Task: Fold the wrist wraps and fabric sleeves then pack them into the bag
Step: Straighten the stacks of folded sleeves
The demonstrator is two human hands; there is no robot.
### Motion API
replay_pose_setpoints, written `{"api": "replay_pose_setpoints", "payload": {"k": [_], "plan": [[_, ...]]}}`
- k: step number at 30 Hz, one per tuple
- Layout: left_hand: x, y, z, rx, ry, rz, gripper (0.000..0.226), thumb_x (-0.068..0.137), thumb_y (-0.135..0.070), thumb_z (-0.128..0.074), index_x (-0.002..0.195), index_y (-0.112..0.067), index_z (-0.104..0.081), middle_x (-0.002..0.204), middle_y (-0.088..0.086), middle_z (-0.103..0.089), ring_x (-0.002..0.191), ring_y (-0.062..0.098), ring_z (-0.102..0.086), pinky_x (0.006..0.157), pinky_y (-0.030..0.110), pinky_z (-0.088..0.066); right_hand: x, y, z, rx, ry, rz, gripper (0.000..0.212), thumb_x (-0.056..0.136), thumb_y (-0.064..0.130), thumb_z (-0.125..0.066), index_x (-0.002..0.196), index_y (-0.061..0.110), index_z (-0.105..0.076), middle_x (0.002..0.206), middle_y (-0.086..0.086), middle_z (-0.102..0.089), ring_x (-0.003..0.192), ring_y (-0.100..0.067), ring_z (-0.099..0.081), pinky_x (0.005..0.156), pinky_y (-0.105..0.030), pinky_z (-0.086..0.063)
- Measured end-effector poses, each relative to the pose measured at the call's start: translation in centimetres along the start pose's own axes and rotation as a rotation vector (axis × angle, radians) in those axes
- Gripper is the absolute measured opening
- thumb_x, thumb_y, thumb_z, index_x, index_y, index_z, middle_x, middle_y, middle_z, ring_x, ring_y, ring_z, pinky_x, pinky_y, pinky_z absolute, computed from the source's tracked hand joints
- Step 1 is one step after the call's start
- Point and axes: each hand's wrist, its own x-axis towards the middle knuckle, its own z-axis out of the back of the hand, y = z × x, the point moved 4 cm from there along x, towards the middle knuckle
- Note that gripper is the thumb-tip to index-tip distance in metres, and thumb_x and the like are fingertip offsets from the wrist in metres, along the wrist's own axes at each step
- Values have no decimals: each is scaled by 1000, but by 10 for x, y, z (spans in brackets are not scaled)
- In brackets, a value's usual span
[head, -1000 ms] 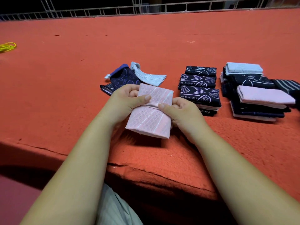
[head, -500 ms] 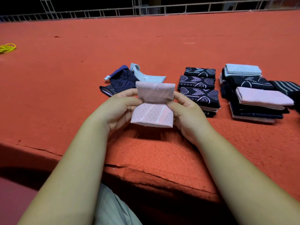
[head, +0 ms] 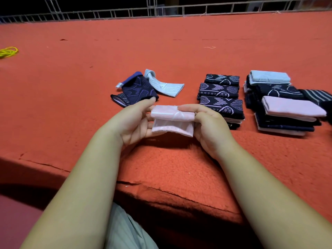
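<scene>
step: folding | pink sleeve [head: 172, 121] is held above the table [head: 161, 51] near its front edge, half doubled over | its ends are pinched by the left hand [head: 133, 123] and right hand [head: 209, 129] | corners should be matched before the fold is pressed flat

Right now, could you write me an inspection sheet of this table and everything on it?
Surface: orange felt table, cracked along the near edge.
Job's things: pink sleeve mid-fold; navy sleeve and pale blue sleeve lie unfolded; dark folded stack and mixed folded stack on the right; no bag seen.
Clutter: stray thread far back.
Grippers: left hand and right hand both pinch the pink sleeve.
Cables: yellow cord, far left.
Surroundings: metal railing behind; darkness beyond.
</scene>
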Motion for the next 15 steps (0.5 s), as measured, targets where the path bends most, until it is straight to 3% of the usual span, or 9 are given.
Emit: {"api": "replay_pose_setpoints", "payload": {"k": [3, 6, 8, 10, 12, 15], "plan": [[2, 2, 3, 103, 15, -58, 41, 96, -25, -72, 131, -3, -71, 133, 30, -67, 108, 33, -66, 87, 41, -63, -3, 5, -2, 49, 61, 2, 45, 77, 7, -46, 102, 5, -83, 115, -21, -77, 103, -34, -66, 94, -49, -48], [1, 2, 3, 127, 55, -112, 38, 93, -8, -73, 130, 0, -70, 132, 31, -67, 111, 35, -69, 95, 42, -62, -11, 9, -4, -123, 74, 22, 32, 91, 16, -58, 114, 18, -80, 105, -2, -77, 83, -20, -67, 72, -39, -56], [0, -1, 2, 115, 21, -159, 35, 94, -3, -71, 128, 1, -70, 121, 26, -73, 101, 31, -74, 88, 39, -64, -15, 8, -7, -273, 103, 43, 42, 92, 15, -63, 124, 39, -73, 113, 1, -74, 72, -27, -65, 63, -45, -55], [0, -2, 1, 126, -32, -197, 32, 93, 0, -72, 125, 1, -70, 114, 22, -76, 93, 30, -76, 85, 41, -64, -17, 9, -7, -400, 80, 73, 52, 93, 10, -67, 126, 49, -64, 117, 2, -71, 64, -28, -66, 59, -43, -57], [1, 0, 3, 185, -135, -239, 34, 90, -2, -78, 122, 1, -67, 108, 20, -78, 90, 31, -75, 85, 43, -61, -17, 10, -4, -517, 21, 123, 44, 94, 9, -71, 120, 42, -60, 108, 3, -70, 59, -26, -69, 54, -34, -57], [4, 0, 6, 349, -344, -314, 43, 83, -7, -88, 110, -6, -55, 88, 16, -72, 66, 16, -66, 57, 28, -54, -16, 8, -4, -655, -38, 214, 23, 94, 11, -75, 101, 26, -60, 92, -8, -69, 64, -32, -73, 53, -21, -51]]}}
